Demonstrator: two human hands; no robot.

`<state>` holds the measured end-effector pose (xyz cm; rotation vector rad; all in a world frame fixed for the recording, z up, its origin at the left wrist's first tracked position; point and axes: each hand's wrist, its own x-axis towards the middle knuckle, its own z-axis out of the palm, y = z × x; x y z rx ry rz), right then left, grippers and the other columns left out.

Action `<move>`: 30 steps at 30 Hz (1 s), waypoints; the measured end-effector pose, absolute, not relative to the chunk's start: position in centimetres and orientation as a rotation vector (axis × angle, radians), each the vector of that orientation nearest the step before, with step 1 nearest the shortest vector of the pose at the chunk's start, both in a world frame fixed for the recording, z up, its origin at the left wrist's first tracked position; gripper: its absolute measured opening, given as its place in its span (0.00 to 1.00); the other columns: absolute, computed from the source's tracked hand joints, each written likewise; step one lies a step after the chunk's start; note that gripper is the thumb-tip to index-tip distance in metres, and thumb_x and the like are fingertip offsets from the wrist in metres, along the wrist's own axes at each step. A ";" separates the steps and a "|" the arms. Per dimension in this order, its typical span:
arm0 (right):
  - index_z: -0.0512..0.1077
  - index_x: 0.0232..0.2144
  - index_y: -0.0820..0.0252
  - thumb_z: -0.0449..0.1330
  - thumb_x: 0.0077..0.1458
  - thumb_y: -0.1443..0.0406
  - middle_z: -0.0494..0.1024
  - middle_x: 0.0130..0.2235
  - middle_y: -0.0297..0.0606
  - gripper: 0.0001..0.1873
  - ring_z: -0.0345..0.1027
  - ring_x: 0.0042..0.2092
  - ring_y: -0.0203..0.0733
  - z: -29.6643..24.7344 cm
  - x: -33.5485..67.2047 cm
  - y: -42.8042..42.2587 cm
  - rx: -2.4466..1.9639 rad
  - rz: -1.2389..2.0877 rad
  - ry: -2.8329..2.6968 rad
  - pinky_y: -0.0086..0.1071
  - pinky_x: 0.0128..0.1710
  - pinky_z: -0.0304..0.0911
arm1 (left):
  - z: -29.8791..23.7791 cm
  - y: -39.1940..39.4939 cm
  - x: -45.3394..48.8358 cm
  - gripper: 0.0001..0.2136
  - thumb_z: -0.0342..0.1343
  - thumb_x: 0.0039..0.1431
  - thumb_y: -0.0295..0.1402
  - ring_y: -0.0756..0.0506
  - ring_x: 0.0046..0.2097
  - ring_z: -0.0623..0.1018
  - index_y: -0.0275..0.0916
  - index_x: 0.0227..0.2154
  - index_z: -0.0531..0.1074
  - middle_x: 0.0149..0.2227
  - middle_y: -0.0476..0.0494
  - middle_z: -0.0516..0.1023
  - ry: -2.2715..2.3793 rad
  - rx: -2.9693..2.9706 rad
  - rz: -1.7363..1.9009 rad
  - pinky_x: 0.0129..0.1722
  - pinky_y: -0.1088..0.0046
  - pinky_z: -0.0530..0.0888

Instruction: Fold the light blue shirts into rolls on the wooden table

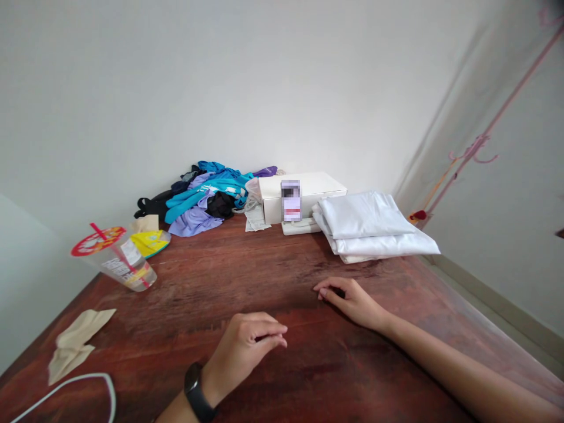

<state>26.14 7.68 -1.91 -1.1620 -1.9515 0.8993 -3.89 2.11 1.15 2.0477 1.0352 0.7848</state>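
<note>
Folded white cloth [370,220], long edge left-right

Folded white stack [370,220], slight sheen, layers uneven, lying flat, jutting rightward at bottom, far right of red-brown tabletop [247,258], just beside white box [319,183].

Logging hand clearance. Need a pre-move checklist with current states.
1. Bare left hand unloaded: ok, loosely curled, nothing visible in it.
2. Bare right hand unloaded: ok, likewise.
3. Folded, shiny white sheets apart from right hand: ok, reddish-brown wooden tabletop shows between.
4. Clear plastic cup with red-patterned lid standing straight: cannot tell, looks slanted.
5. White cable fully in view: not ok, runs out of frame.
</note>
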 end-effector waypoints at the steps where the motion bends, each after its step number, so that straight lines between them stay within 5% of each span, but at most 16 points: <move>1: 0.79 0.40 0.55 0.56 0.66 0.56 0.83 0.37 0.39 0.14 0.77 0.39 0.46 -1.8 25.9 7.5 -1.163 0.898 -1.952 0.36 0.42 0.71 | 1.1 2.1 -3.9 0.05 0.63 0.63 0.33 0.46 0.37 0.83 0.46 0.37 0.85 0.37 0.46 0.85 1.034 2.049 0.789 0.38 0.75 0.76; 11: 0.79 0.42 0.52 0.56 0.66 0.59 0.83 0.37 0.38 0.12 0.77 0.38 0.44 -0.9 24.6 5.6 -1.117 1.008 -1.990 0.34 0.41 0.70 | 0.2 2.9 -4.8 0.17 0.55 0.62 0.20 0.48 0.35 0.83 0.46 0.45 0.83 0.40 0.46 0.85 1.039 2.033 0.896 0.38 0.76 0.78; 30: 0.78 0.42 0.61 0.55 0.66 0.54 0.81 0.33 0.40 0.19 0.75 0.33 0.43 -1.7 24.1 6.5 -1.117 1.035 -1.937 0.34 0.35 0.68 | -0.1 3.3 -4.7 0.08 0.55 0.69 0.34 0.50 0.31 0.73 0.41 0.41 0.79 0.34 0.46 0.75 1.142 2.202 0.990 0.31 0.76 0.69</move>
